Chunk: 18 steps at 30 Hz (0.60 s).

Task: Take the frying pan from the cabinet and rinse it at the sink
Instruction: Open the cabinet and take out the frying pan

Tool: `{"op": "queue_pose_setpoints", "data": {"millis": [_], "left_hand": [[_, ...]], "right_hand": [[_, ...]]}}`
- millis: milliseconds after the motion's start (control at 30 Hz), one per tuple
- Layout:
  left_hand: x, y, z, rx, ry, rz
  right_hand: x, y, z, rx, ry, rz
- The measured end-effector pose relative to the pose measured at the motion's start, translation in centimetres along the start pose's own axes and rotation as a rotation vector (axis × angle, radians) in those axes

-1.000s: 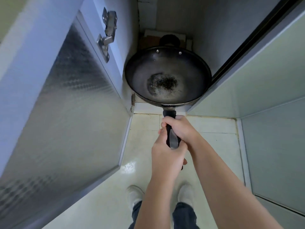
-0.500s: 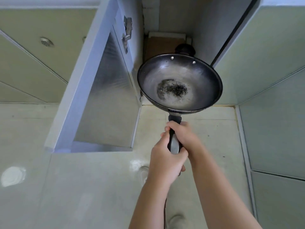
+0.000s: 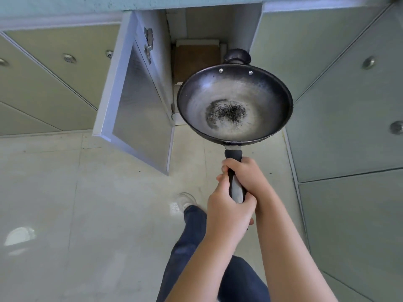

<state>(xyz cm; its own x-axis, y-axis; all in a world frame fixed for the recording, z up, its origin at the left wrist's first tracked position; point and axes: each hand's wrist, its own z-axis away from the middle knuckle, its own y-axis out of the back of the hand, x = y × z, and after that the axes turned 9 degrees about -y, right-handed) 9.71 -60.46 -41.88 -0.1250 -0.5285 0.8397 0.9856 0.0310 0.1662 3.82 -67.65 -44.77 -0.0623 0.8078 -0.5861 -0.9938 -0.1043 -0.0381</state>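
Observation:
A dark round frying pan [image 3: 234,105] with a black speckled patch in its middle hangs in the air in front of the open cabinet [image 3: 196,35]. Its black handle points toward me. My left hand [image 3: 229,212] grips the near end of the handle. Just ahead of it, closer to the pan, my right hand [image 3: 246,177] is wrapped around the handle. The pan's small helper handle sticks out at its far rim. No sink is in view.
The cabinet door [image 3: 135,101] stands swung out to the left of the pan. A brown board [image 3: 194,62] leans inside the cabinet. Closed pale green cabinet doors [image 3: 349,83] line the right and left. My legs stand on a pale tiled floor [image 3: 87,203].
The pan has come fully out of the cabinet and now sits higher and farther from it. I have backed away, so more floor, the door and the neighbouring cabinets show.

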Motion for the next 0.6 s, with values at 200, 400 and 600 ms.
{"op": "queue_pose_setpoints", "data": {"millis": [200, 400, 600], "left_hand": [[2.1, -2.0, 5.2, -0.072, -0.053, -0.056], [5.5, -3.3, 8.6, -0.158, -0.152, -0.107], [9.6, -5.0, 11.2, -0.260, -0.295, -0.216]], "right_hand": [[0.5, 3.0, 5.8, 0.076, 0.036, -0.046], [-0.4, 5.7, 11.0, 0.101, 0.100, -0.178], [-2.1, 8.9, 16.0, 0.147, 0.190, -0.313]]}}
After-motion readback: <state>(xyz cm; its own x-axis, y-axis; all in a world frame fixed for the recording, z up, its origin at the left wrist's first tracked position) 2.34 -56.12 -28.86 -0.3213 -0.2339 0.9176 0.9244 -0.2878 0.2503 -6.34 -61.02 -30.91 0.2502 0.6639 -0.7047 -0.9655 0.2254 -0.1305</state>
